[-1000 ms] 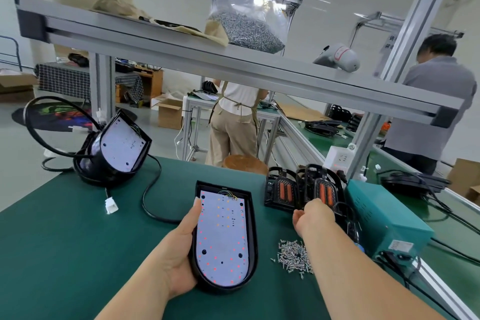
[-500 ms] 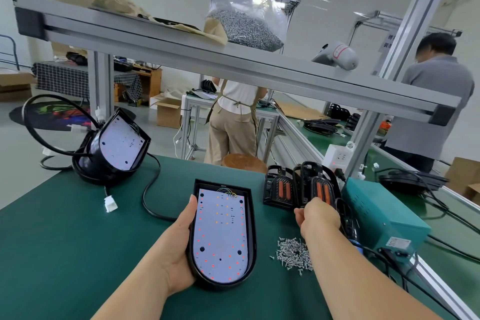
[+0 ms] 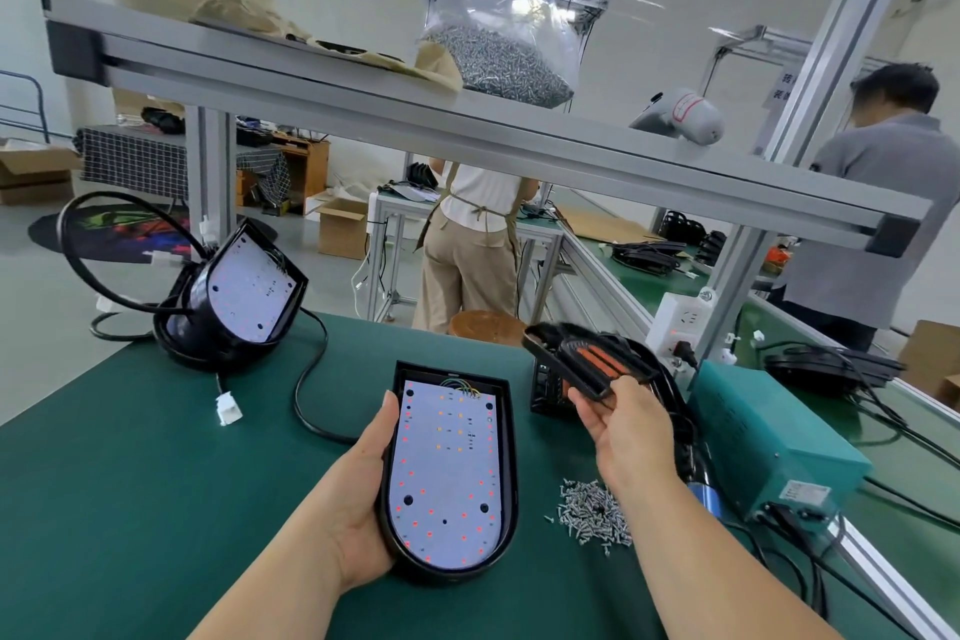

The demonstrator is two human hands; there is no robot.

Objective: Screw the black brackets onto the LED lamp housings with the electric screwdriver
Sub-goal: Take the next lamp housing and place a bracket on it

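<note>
My left hand grips the LED lamp housing by its left edge, thumb laid up along the side and palm cupped round the rounded end; the housing sits face up, white LED board showing, straight end away from me with a few coloured wires there; it is low on the green mat, though I cannot tell whether it rests fully on it. My right hand is raised to the right of the housing and apart from it; its fingers and thumb pinch the near end of a black bracket, which tilts up and away from me with its orange strips on top, clear of the mat. Behind that hand another black bracket stands upright on the mat, just beyond the housing's far right corner. A loose pile of screws lies on the mat just right of the housing's rounded end, close by my right forearm; a teal box stands further right, with black leads running from its front. At the far left of the mat a second lamp housing is propped at a tilt on coiled black cable, its board turned towards me; a white connector lies on the mat between the two housings. On the shelf overhead sits a clear bag of screws.
</note>
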